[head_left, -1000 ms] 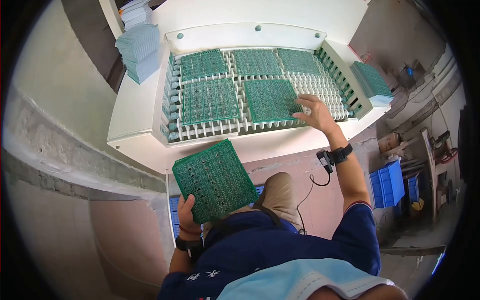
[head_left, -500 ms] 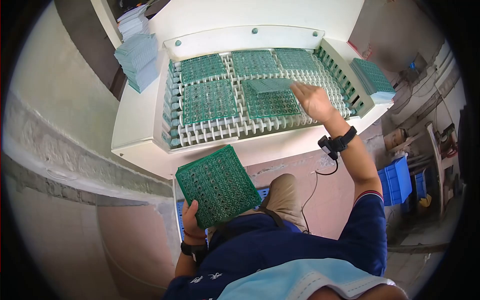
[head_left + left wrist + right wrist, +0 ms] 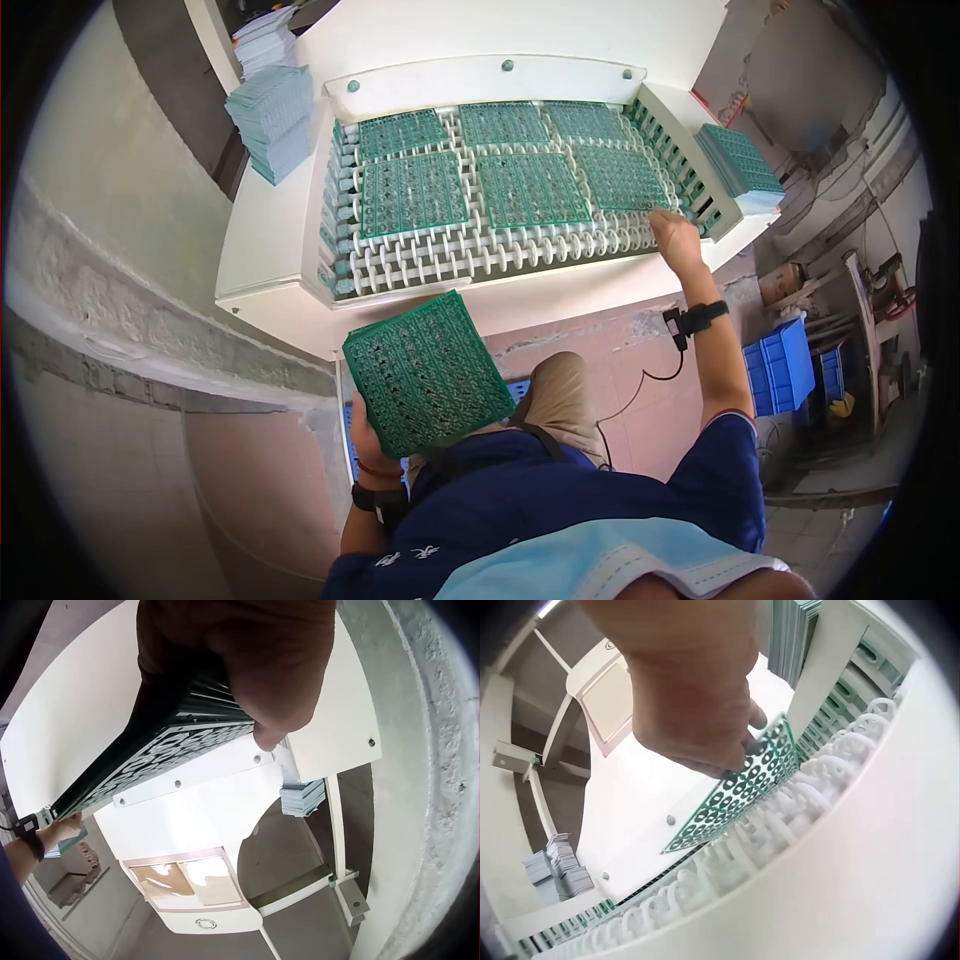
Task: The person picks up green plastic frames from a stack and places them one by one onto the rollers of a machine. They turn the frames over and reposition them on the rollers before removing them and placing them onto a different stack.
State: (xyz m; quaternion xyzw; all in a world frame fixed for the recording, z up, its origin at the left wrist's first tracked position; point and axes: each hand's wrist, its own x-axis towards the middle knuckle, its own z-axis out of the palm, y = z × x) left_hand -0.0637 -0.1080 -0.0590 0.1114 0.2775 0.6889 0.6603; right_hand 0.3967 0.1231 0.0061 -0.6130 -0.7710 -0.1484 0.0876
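Note:
In the head view, my left hand (image 3: pixel 368 440) grips a stack of green circuit boards (image 3: pixel 425 370) by its lower left edge, in front of the body. The left wrist view shows the thumb over the edges of several boards (image 3: pixel 161 754). My right hand (image 3: pixel 677 240) is at the front right of the roller conveyor (image 3: pixel 430 262), pinching the near right corner of a circuit board (image 3: pixel 620 178). That board (image 3: pixel 739 791) slants close over the white rollers in the right wrist view. A neighbouring circuit board (image 3: pixel 533 190) lies flat to its left.
Several more boards (image 3: pixel 413 193) lie in two rows on the rollers. Board stacks stand on the machine's left side (image 3: pixel 270 115) and right side (image 3: pixel 740 160). The machine's white front edge (image 3: pixel 480 305) runs before me. Blue bins (image 3: pixel 780 368) stand on the right.
My right hand has lifted a board off the middle front board and carried it right, to the front right of the rollers. My left hand still holds its stack in nearly the same place.

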